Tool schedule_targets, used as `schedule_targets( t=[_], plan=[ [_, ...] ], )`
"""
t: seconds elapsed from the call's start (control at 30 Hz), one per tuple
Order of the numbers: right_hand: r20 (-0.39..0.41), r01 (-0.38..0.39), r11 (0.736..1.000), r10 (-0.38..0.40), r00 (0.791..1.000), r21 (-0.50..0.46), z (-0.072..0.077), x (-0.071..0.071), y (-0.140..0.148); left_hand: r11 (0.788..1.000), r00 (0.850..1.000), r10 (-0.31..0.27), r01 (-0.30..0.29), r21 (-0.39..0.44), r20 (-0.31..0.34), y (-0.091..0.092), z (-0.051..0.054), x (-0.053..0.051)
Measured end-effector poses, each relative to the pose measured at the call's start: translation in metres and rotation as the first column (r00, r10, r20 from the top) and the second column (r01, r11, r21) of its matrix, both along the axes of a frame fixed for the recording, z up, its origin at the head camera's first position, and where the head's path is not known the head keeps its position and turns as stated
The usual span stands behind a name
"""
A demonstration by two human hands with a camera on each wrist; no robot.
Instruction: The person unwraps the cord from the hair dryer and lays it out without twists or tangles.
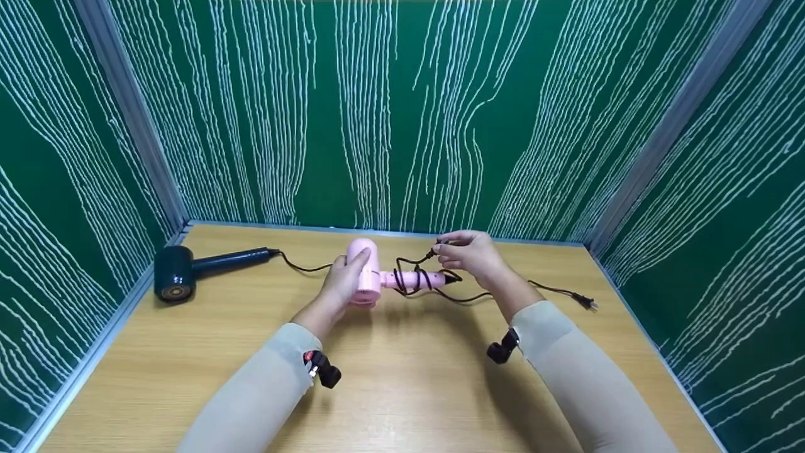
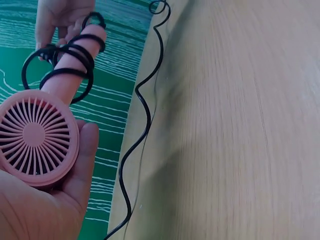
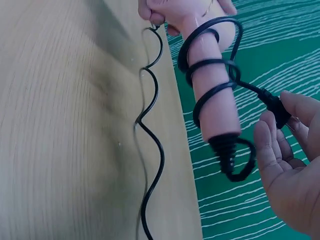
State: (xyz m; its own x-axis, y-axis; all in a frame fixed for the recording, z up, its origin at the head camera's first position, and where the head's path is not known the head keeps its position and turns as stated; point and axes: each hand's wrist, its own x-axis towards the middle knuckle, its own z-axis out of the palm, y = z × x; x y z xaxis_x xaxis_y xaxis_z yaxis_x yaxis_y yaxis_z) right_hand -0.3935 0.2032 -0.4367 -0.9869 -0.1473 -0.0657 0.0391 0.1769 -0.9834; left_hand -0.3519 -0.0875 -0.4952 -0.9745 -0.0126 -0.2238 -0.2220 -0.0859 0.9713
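A pink hair dryer (image 1: 371, 280) lies across my left hand (image 1: 339, 284), which grips it by the round head. In the left wrist view its slotted grille (image 2: 34, 135) faces the camera, and the handle points away. Several loops of black cord (image 3: 215, 91) wrap around the pink handle (image 3: 220, 112). The cord's free end leads to a black plug (image 3: 277, 111), pinched between the thumb and fingers of my right hand (image 1: 470, 257). In the right wrist view that plug is held to one side of the handle; its prongs are hidden by the fingers.
A dark blue hair dryer (image 1: 173, 274) lies at the left of the wooden table (image 1: 390, 390). Its cord (image 1: 308, 270) runs behind and below the pink one to a plug (image 1: 585, 302) at the right. Green walls (image 1: 321, 126) with white lines enclose the table.
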Motion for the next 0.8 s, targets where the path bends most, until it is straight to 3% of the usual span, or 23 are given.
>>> schedule_targets(
  t=[0.37, 0.8],
  plan=[
    [-0.001, -0.04, 0.999, 0.04, 0.999, 0.009, 0.01, 0.013, -0.011, 0.988, 0.988, 0.151, -0.151, 0.038, -0.013, -0.004, -0.003, -0.006],
    [0.018, -0.139, 0.99, 0.14, 0.99, -0.02, 0.006, 0.021, -0.008, 0.983, 0.984, 0.176, -0.174, 0.054, -0.032, -0.01, -0.001, -0.01]
  ],
)
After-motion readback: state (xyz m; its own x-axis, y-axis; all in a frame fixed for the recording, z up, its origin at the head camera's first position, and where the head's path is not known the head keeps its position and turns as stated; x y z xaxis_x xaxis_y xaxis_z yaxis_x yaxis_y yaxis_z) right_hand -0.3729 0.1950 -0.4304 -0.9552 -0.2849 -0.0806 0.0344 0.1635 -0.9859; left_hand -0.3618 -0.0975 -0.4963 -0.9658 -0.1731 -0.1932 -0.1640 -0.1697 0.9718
